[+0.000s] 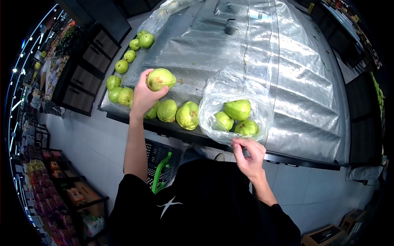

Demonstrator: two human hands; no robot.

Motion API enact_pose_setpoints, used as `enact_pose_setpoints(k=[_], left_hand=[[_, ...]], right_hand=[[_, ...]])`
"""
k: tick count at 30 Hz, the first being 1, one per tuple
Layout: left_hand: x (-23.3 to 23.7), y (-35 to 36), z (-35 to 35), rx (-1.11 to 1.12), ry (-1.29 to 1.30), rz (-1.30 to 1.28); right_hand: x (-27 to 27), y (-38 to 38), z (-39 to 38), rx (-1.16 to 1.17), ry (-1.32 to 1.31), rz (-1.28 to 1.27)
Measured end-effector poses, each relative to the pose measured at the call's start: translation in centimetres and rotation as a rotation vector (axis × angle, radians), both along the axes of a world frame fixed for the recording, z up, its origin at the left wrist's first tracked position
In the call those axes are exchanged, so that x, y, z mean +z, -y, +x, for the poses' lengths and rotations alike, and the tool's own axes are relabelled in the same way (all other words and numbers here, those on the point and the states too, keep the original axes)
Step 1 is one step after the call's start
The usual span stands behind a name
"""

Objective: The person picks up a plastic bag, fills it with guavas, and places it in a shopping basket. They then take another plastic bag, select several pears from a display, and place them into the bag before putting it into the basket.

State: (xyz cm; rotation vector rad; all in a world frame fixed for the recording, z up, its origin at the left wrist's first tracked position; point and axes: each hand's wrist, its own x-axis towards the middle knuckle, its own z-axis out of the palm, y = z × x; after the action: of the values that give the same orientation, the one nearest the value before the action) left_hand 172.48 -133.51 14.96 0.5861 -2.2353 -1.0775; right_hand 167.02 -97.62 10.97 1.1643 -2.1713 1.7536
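A green guava point(161, 79) with a brownish patch is gripped in my left hand point(146, 94), raised above the row of fruit. At the stand's front edge, my right hand point(249, 155) pinches the near rim of a clear plastic bag point(209, 125). The bag lies with its mouth open, and three guavas show in it, one of them a larger guava point(237, 109) at the top. Just left of the bag sits a loose guava point(187, 115), beside another guava point(167, 110). A further one is partly hidden behind my left wrist.
More guavas point(121, 66) line the stand's left edge. A silver dimpled mat point(303, 102) covers the stand. Another clear bag point(158, 20) lies at the far left corner. Below the front edge is a dark basket with a green handle point(161, 170). Packaged goods fill a shelf point(69, 180) at lower left.
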Motion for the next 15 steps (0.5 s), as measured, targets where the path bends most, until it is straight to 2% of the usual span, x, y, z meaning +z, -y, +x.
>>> enact_pose_setpoints(k=[1, 3, 4, 5, 7, 8, 9, 10, 11, 12, 13, 15], left_hand=[[0.1, -0.8, 0.0, 0.003, -0.004, 0.005], [0.0, -2.0, 0.4, 0.078, 0.029, -0.499], [-0.8, -1.7, 0.6, 0.001, -0.001, -0.264], [-1.6, -1.8, 0.9, 0.003, -0.004, -0.264], [-2.5, -2.4, 1.9, -0.036, -0.206, 0.602], [-2.4, -2.4, 3.0, -0.070, -0.172, 0.748], [-2.5, -3.1, 3.7, -0.066, -0.170, 0.752], [-2.7, -4.0, 4.4, -0.147, -0.292, 0.822], [-2.8, -4.9, 5.1, -0.227, -0.416, 0.887], [-2.6, -5.8, 5.6, -0.345, -0.441, 0.754], [-2.1, -7.0, 6.0, -0.337, -0.436, 0.756], [-1.0, -9.5, 6.5, -0.360, -0.434, 0.472]], right_hand=[[0.0, -0.1, 0.0, 0.003, -0.004, 0.005], [0.1, -0.1, 0.1, 0.010, 0.018, -0.005], [0.2, -0.1, 0.2, 0.014, 0.015, -0.001], [0.3, -0.1, 0.2, 0.029, 0.029, -0.003], [0.5, 0.2, 0.2, 0.038, 0.039, -0.012], [0.4, 0.2, 0.3, 0.078, 0.141, -0.017], [0.4, 0.2, 0.4, 0.121, 0.247, -0.018], [0.3, 0.2, 0.5, 0.127, 0.251, -0.011], [0.1, 0.4, 0.6, 0.282, 0.485, -0.047], [0.1, 0.7, 0.6, 0.435, 0.722, -0.086], [0.5, 1.0, 0.7, 0.438, 0.731, -0.083], [1.7, 2.1, 0.7, 0.663, 1.045, -0.027]])
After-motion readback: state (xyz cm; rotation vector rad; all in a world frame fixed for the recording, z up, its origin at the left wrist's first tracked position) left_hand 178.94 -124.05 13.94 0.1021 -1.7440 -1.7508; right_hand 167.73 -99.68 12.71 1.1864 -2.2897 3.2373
